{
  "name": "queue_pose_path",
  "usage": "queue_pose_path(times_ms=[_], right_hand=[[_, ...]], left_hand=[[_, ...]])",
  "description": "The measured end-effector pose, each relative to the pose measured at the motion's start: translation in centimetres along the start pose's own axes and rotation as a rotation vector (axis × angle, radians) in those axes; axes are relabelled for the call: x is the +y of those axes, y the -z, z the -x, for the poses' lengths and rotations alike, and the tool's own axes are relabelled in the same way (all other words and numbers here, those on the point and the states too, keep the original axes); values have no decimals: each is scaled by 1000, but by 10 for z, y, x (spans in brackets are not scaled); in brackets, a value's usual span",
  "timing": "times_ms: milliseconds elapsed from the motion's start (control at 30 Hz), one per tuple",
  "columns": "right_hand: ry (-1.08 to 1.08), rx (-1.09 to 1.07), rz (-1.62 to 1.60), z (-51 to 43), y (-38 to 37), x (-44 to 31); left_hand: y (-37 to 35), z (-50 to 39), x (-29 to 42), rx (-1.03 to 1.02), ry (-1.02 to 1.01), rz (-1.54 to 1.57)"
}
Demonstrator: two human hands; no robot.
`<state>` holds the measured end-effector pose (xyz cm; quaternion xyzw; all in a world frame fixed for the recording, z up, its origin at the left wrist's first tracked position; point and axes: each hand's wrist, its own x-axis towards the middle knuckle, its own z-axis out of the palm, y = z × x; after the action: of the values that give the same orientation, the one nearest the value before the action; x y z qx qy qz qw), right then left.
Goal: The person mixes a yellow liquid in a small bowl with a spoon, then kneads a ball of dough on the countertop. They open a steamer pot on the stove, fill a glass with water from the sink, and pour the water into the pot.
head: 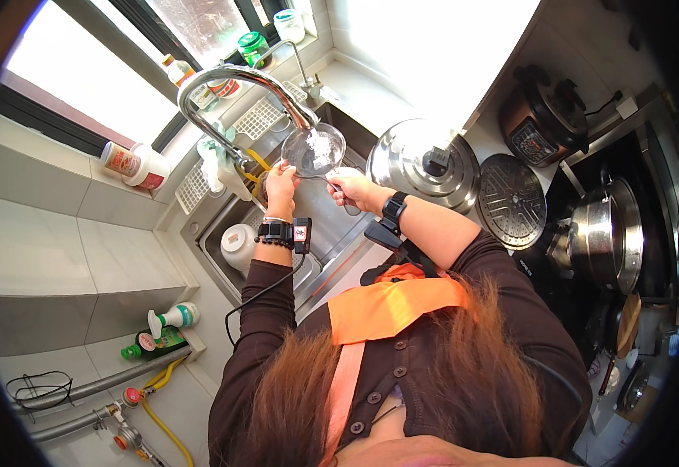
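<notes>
A round strainer (298,149), seemingly of fine mesh, is held beneath the spout of the chrome faucet (301,117). White water splashes onto its surface. My right hand (351,185) grips its metal handle (352,208), while my left hand (281,187) holds the near rim on the left. Both hands are above the stainless steel sink (322,216). Beside my left hand, on the sink's left side, are yellow rubber-like loops (256,166) and a brown scrubber-like item, partly covered. Below my left wrist, a white bowl (237,248) rests tilted in the sink.
Right of the sink lie a large steel lid (401,169) and a perforated steamer plate (513,201). A pressure cooker (541,119) and a steel pot (599,233) on the cooktop stand farther right. Jars and bottles (252,49) line the windowsill. A cable (252,306) hangs from my left wrist.
</notes>
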<state>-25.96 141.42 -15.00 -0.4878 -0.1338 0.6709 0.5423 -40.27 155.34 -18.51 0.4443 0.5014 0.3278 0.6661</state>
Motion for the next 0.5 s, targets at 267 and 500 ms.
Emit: queue_pose_path(times_ms=[267,500], right_hand=[[25,-29,32,-10,-15,0],[73,-21,34,-14,-16,1]], left_hand=[[31,-12,40,-108,-315,-835],[68,-42,52,-109,-563,-932]])
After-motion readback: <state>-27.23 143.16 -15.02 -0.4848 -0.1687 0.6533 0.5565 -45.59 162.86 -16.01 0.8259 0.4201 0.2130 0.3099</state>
